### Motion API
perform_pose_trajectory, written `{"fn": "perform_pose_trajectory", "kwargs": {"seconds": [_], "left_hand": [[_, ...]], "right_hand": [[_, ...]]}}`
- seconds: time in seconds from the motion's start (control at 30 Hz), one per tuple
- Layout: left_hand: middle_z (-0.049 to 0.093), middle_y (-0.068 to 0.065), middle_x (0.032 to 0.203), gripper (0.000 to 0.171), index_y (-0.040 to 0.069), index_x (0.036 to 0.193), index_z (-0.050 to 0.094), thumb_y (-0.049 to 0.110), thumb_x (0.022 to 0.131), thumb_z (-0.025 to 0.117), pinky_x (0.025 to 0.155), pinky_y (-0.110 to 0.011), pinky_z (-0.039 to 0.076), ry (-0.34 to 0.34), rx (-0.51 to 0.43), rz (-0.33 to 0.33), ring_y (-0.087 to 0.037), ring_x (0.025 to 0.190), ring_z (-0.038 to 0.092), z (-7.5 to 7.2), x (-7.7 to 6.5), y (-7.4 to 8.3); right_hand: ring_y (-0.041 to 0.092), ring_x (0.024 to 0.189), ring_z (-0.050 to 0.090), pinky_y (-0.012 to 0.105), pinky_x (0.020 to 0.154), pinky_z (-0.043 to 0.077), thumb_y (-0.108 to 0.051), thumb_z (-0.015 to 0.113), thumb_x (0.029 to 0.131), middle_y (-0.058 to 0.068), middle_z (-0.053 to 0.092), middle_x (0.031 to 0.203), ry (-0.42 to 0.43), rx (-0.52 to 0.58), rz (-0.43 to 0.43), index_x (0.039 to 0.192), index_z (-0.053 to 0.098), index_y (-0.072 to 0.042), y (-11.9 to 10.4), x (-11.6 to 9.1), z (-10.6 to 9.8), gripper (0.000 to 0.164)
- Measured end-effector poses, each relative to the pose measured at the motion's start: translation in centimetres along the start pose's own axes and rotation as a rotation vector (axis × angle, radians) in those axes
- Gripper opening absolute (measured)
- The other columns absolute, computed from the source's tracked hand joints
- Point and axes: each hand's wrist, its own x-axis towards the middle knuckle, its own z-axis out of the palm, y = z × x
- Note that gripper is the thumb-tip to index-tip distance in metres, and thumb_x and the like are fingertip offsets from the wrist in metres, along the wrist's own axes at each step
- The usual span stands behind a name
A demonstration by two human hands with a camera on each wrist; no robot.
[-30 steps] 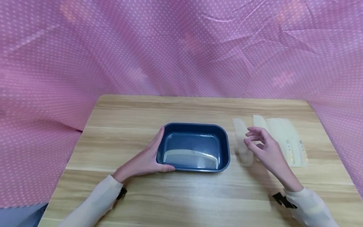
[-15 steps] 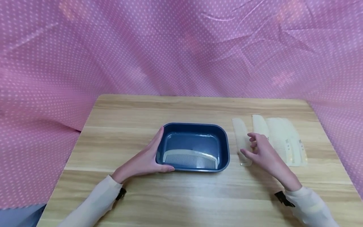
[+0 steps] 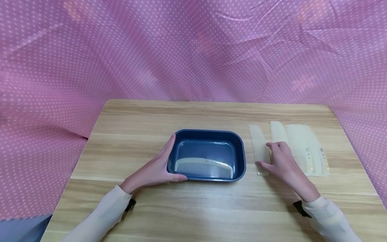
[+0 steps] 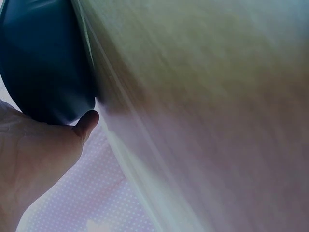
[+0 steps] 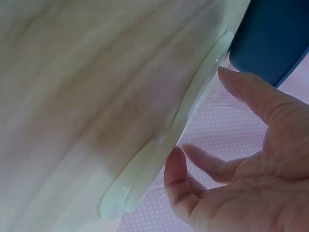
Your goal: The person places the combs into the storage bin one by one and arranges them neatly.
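In the head view my left hand [image 3: 155,168] holds the left end of a blue rectangular tray [image 3: 208,148], its thumb along the front rim and its fingers up the left side. A pale comb [image 3: 202,167] lies inside, teeth toward the front. My right hand [image 3: 285,164] is low over another pale comb [image 3: 257,137] on the table, thumb near the toothed edge and index finger by the far edge. The right wrist view has the thumb [image 5: 241,87] and bent fingers [image 5: 176,181] spread apart beside that comb [image 5: 193,96].
Several more pale combs [image 3: 297,143] lie overlapped to the right, partly behind the right hand. Everything rests on a wood-grain table [image 3: 193,208]. A pink dotted cloth [image 3: 193,50] hangs round its back and sides.
My right hand has lowered to the nearest loose comb, and its thumb has moved left and down toward the toothed edge. The left hand, the tray and the combs keep their places.
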Motion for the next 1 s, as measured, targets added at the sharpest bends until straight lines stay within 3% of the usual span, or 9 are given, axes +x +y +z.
{"fn": "perform_pose_trajectory", "kwargs": {"seconds": [0.23, 0.57, 0.77, 0.9, 1.0], "left_hand": [[-0.011, 0.013, 0.18, 0.142, 0.044, 0.17, -0.019, 0.059, 0.084, 0.093, 0.123, -0.066, 0.026, 0.002, -0.002, 0.002, -0.023, 0.166, 0.006, 0.0, 0.0, 0.1], [-0.011, 0.01, 0.181, 0.141, 0.043, 0.17, -0.018, 0.057, 0.084, 0.093, 0.123, -0.067, 0.025, 0.002, -0.004, 0.015, -0.023, 0.166, 0.005, -0.1, 0.0, 0.2], [-0.011, 0.014, 0.18, 0.142, 0.043, 0.171, -0.018, 0.06, 0.083, 0.092, 0.123, -0.067, 0.025, -0.004, -0.015, 0.013, -0.023, 0.166, 0.004, 0.1, -0.2, 0.1], [-0.011, 0.013, 0.18, 0.142, 0.042, 0.171, -0.017, 0.063, 0.082, 0.091, 0.123, -0.068, 0.025, 0.003, -0.008, 0.016, -0.024, 0.166, 0.005, 0.1, -0.2, 0.0], [-0.011, 0.012, 0.18, 0.142, 0.041, 0.172, -0.017, 0.063, 0.083, 0.092, 0.123, -0.068, 0.025, 0.006, -0.011, 0.021, -0.024, 0.166, 0.005, 0.1, -0.1, 0.0]], "right_hand": [[0.05, 0.109, 0.055, 0.064, 0.093, 0.05, -0.019, 0.091, 0.09, 0.044, 0.048, 0.131, -0.008, -0.017, 0.011, 0.147, 0.043, 0.023, -0.7, 0.2, 0.0, 0.086], [0.061, 0.113, 0.059, 0.072, 0.094, 0.051, -0.025, 0.089, 0.093, 0.051, 0.047, 0.136, -0.114, -0.086, 0.135, 0.156, 0.034, 0.018, -1.6, 0.8, -0.1, 0.095], [0.059, 0.129, 0.053, 0.073, 0.105, 0.045, -0.01, 0.081, 0.095, 0.049, 0.048, 0.142, -0.132, -0.015, 0.064, 0.157, 0.027, 0.022, -1.5, 1.0, -0.3, 0.088], [0.049, 0.112, 0.064, 0.066, 0.095, 0.053, 0.001, 0.073, 0.096, 0.043, 0.06, 0.13, -0.101, 0.038, -0.023, 0.157, 0.028, 0.021, -1.2, 1.2, -0.7, 0.078], [0.037, 0.096, 0.067, 0.051, 0.081, 0.056, 0.007, 0.067, 0.095, 0.035, 0.064, 0.119, -0.071, 0.124, -0.058, 0.157, 0.032, 0.017, -1.1, 1.4, -0.9, 0.071]]}}
